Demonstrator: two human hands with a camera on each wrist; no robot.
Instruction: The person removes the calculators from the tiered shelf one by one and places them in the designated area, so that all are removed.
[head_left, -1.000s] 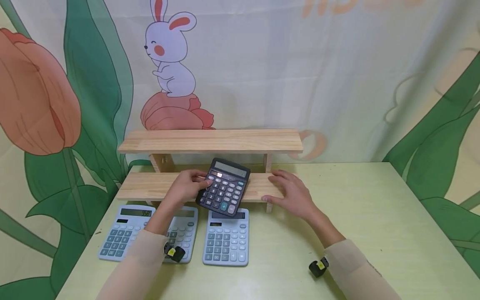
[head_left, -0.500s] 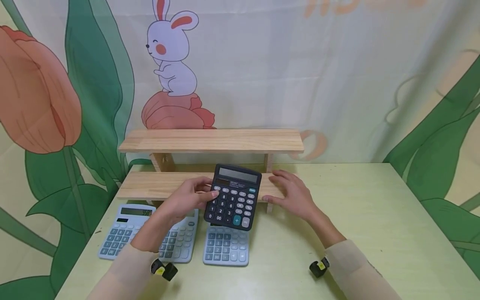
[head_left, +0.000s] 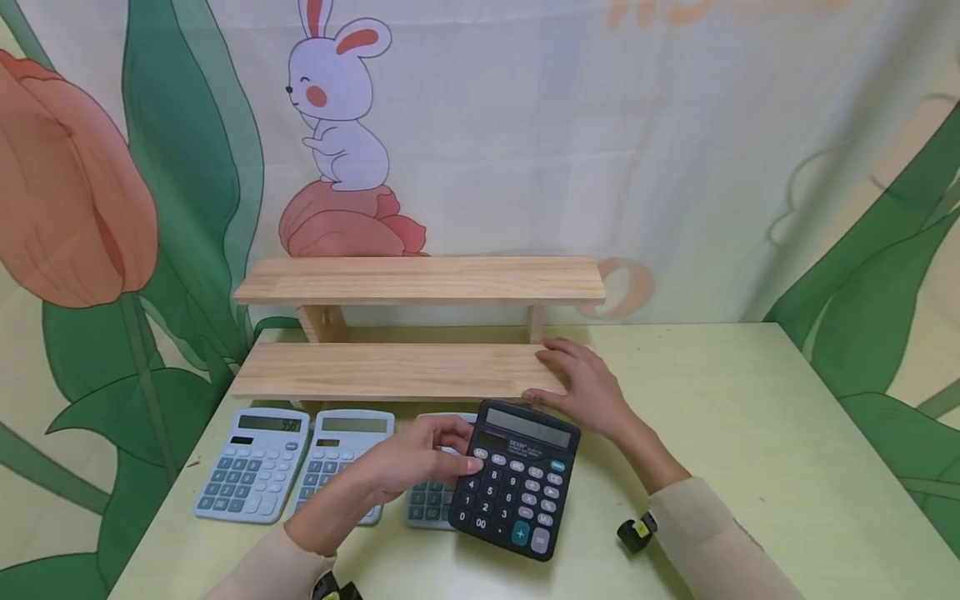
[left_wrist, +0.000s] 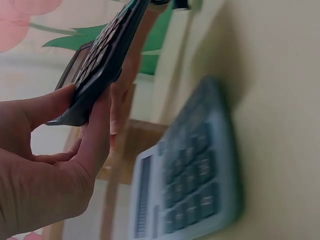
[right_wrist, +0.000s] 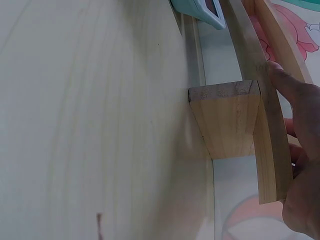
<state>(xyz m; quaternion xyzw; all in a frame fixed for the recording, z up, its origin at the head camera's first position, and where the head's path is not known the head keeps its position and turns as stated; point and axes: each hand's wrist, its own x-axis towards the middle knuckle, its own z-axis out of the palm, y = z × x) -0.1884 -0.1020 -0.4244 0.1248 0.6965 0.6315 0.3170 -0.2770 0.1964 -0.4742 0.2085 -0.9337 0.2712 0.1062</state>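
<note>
My left hand (head_left: 408,458) pinches a black desk calculator (head_left: 517,483) by its left edge, thumb on the front and fingers behind. It is held above the table with its keys facing up, as the left wrist view also shows. Part of a light-blue calculator (head_left: 429,504) is hidden behind it. My right hand (head_left: 585,392) grips the right end of the lower board of a two-tier wooden shelf (head_left: 375,371). In the right wrist view the thumb presses the board's front edge (right_wrist: 272,135), and the other fingers are partly hidden beyond it.
Two more light-blue calculators, one at the far left (head_left: 251,467) and one beside it (head_left: 352,425), lie in front of the shelf. The upper board (head_left: 420,279) stands behind the lower one. A printed cloth (head_left: 510,142) hangs behind the table (head_left: 735,467).
My left hand has brought the black calculator from over the lower board down, right and towards me, beyond the front of the shelf. The right hand has stayed at the board's end.
</note>
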